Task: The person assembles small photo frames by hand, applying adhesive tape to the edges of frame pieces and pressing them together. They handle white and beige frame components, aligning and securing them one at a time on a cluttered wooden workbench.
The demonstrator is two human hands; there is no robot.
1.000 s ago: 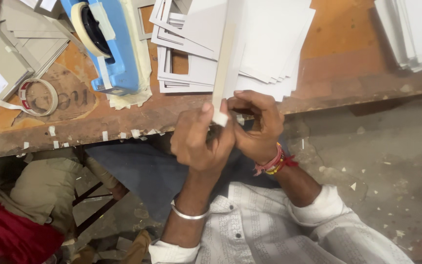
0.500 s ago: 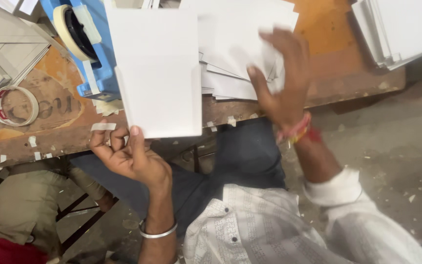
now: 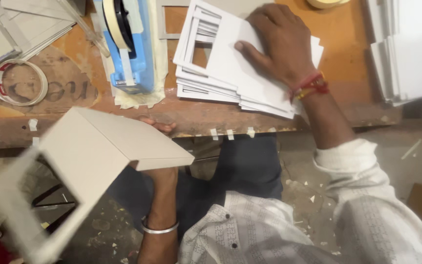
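Left hand (image 3: 159, 146) gripped folded grey board frame (image 3: 89, 161), held off desk (image 3: 191, 120) edge, below tape dispenser (image 3: 125, 44). Right hand (image 3: 282, 44) lay flat, fingers spread, pressing stack of white window mats (image 3: 230, 73). One frame assembled (judging by fold); stack under palm looked unworked.

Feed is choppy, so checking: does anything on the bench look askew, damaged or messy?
The stack of white frames under the right hand is fanned out, edges not squared. Torn tape bits cling to the bench edge, and its orange top is worn bare near the tape roll. Nothing spilled.
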